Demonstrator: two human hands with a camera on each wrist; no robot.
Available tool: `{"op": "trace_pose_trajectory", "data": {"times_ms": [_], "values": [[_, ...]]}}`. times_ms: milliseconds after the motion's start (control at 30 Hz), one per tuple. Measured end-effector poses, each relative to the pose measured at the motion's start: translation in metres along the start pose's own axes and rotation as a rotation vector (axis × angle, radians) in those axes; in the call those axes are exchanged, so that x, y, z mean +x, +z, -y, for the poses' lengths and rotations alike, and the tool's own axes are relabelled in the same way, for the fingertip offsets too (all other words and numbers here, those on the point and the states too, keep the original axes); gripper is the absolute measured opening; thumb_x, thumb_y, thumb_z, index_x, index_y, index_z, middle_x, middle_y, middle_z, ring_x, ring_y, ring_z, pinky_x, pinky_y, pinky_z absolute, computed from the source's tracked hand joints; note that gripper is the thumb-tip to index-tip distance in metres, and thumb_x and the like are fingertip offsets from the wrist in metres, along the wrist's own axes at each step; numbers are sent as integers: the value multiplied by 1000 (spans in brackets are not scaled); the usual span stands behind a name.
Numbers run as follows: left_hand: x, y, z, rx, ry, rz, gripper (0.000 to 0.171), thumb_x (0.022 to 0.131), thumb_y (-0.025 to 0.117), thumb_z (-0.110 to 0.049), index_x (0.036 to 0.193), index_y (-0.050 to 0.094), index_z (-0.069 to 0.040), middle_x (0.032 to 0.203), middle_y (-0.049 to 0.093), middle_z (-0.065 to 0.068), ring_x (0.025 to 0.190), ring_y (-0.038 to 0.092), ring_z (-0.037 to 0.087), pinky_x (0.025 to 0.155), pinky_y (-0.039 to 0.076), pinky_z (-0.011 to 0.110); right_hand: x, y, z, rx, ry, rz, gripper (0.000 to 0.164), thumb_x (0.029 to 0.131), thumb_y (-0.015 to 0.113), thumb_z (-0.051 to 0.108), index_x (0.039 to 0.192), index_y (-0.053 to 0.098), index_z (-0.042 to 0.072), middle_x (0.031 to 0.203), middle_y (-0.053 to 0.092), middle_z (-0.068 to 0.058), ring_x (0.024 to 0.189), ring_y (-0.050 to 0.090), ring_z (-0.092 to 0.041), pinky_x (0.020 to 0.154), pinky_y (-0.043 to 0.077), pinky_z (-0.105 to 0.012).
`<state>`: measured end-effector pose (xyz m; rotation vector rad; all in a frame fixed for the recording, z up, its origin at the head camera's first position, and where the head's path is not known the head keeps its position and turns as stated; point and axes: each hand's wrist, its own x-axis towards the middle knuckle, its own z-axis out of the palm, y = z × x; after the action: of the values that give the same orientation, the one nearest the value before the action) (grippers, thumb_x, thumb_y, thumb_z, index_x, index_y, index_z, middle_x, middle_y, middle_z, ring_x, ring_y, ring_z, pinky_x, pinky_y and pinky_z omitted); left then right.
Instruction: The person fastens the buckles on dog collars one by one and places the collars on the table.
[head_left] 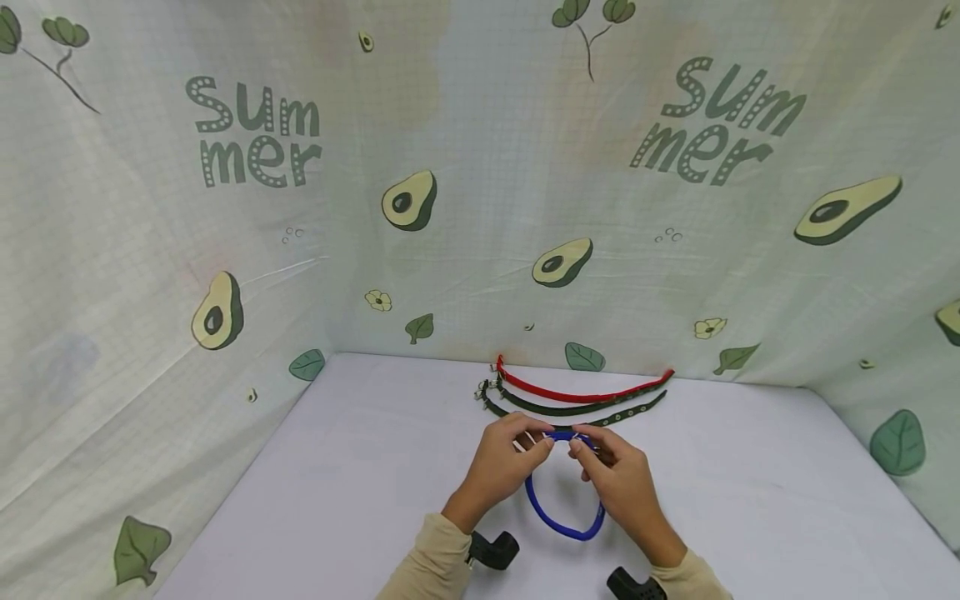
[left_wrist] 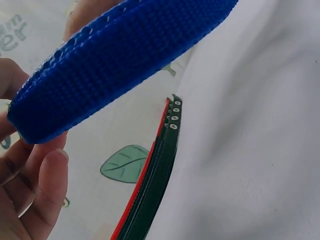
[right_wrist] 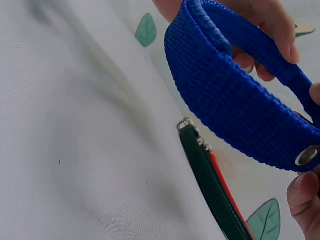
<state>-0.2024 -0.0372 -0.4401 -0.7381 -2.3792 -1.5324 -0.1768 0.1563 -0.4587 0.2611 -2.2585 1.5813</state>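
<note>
Thumbs and fingertips of the left hand (head_left: pixel 501 460) and the right hand (head_left: pixel 621 482) pinch the far part of a blue strap (left_wrist: pixel 112 75) close beside each other, and the strap curves in a loop between the wrists over the white table (head_left: pixel 360 467). Just beyond the hands, two dark green straps (head_left: pixel 555 410) and a red strap (head_left: pixel 570 396) lie near the printed cloth (head_left: pixel 480 275).

White counter (head_left: pixel 750 492), cloth-smooth. Near its back edge I log a red strap (head_left: pixel 577 398), then two dark green straps (head_left: pixel 555 411), buckle ends left. Right tips of red and middle green seem to touch; hard to tell from my feed. Beyond: pale curtain (head_left: pixel 480 108), printed avocados (head_left: pixel 562 263), leaves (head_left: pixel 585 357).
</note>
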Motion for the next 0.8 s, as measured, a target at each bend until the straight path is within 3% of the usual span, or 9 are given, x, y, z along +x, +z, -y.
{"op": "trace_pose_trajectory", "data": {"times_ms": [200, 433, 567, 800], "values": [[2, 5, 5, 32, 39, -62, 13, 93, 73, -20, 104, 75, -14, 88, 62, -8, 77, 59, 4, 66, 54, 22, 2, -3, 1, 21, 41, 11, 19, 99, 65, 17, 118, 69, 13, 87, 72, -4, 62, 63, -21, 57, 53, -33], [-1, 7, 11, 109, 52, -174, 11, 91, 74, -19, 101, 74, -15, 87, 61, -8, 74, 57, 3, 62, 53, 20, 2, -2, 4, 153, 69, 59, 22, 101, 59, 8, 122, 65, 6, 91, 70, -19, 59, 60, -22, 56, 52, -31], [-6, 2, 16, 107, 40, -259, 9, 89, 74, -14, 99, 73, -14, 86, 61, -7, 72, 57, 5, 61, 53, 22, 0, 2, 3, 170, 125, 106, 28, 101, 59, 10, 129, 60, 4, 91, 71, -17, 59, 61, -23, 52, 50, -30], [-13, -9, 24, 127, 2, -394, 9, 85, 76, -10, 93, 73, -14, 81, 59, -9, 68, 56, 6, 59, 52, 23, -3, 8, 1, 102, 242, 151, 34, 99, 57, 7, 132, 57, 9, 81, 72, -6, 57, 59, -25, 50, 48, -29]]}}
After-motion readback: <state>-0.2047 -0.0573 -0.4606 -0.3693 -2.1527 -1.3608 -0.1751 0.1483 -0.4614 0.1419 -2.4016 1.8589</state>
